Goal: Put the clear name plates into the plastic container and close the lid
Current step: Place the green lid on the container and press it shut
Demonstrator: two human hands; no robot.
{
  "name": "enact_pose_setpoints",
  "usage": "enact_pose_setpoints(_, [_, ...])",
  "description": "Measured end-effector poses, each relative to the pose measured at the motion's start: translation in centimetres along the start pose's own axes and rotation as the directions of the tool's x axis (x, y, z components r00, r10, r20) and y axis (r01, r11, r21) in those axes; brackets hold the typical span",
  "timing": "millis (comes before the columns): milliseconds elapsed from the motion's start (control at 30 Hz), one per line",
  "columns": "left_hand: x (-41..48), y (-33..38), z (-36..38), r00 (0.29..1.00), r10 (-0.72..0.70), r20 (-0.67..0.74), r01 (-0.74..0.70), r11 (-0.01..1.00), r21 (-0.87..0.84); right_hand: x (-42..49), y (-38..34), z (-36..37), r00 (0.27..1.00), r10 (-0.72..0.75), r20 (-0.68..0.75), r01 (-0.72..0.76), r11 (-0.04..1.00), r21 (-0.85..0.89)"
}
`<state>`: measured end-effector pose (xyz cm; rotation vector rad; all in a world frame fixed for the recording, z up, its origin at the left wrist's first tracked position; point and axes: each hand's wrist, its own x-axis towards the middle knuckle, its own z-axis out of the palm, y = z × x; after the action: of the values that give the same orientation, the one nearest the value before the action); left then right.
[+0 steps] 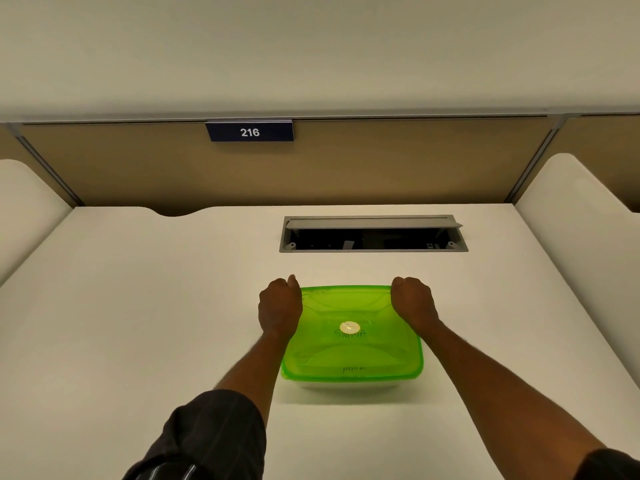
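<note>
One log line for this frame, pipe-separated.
green lid: on plastic container | left hand: grips far-left lid corner | right hand: grips far-right lid corner

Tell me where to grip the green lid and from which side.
Take the green lid by its rim at a near corner, coming from the near side: the flat, wide top gives nothing to pinch, while the rim overhangs the clear container. The left hand and right hand curl over the far corners.
</note>
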<state>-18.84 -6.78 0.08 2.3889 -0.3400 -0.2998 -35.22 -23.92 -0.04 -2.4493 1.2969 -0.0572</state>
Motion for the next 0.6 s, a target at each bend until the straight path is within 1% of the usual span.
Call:
enact_pose_setpoints(100, [-0.2,0.1,-0.2,1.000,-0.006,0.008,0.005,0.999,0.049,-0.1,0.1,0.1,0.998,0.064,-0.020,-0.061,0.991,0.115])
enact_pose_setpoints(133, [-0.3,0.2,-0.4,1.000,-0.014,0.014,0.014,0.999,0.041,-0.3,0.1,-0.1,0.994,0.107,-0.019,-0.101,0.976,0.195])
enact_pose_setpoints(200, [-0.5,0.4,-0.8,0.999,-0.037,0.019,0.037,0.999,0.006,-0.7,0.1,-0.4,0.979,0.206,0.005,-0.192,0.902,0.386])
enact_pose_setpoints(233, [-0.6,0.4,-1.1,0.999,-0.045,0.015,0.045,0.999,-0.015,-0.8,0.2,-0.7,0.971,0.239,0.022,-0.222,0.863,0.455])
enact_pose_setpoints(300, [-0.7,0.1,-1.7,0.999,-0.045,0.011,0.046,0.998,-0.050,-1.3,0.9,-1.3,0.963,0.254,0.086,-0.261,0.816,0.516])
enact_pose_setpoints(333, [-0.9,-0.2,-2.0,0.999,-0.044,0.013,0.045,0.997,-0.059,-1.8,1.4,-1.6,0.959,0.249,0.133,-0.281,0.787,0.549])
enact_pose_setpoints(400, [-1.4,-1.0,-2.6,0.998,-0.049,0.039,0.051,0.997,-0.050,-2.8,2.8,-2.1,0.941,0.207,0.267,-0.335,0.685,0.647])
enact_pose_setpoints(467, [-2.2,-2.0,-2.8,0.995,-0.063,0.077,0.065,0.998,-0.021,-4.0,4.4,-2.1,0.904,0.115,0.411,-0.391,0.608,0.691])
enact_pose_setpoints(533, [-3.2,-2.5,-2.5,0.991,-0.087,0.101,0.088,0.996,0.000,-5.1,5.2,-1.9,0.857,0.021,0.516,-0.428,0.588,0.687])
enact_pose_setpoints(600, [-4.0,-2.4,-1.9,0.984,-0.142,0.112,0.147,0.989,-0.033,-5.8,5.2,-1.7,0.839,-0.020,0.544,-0.443,0.556,0.703])
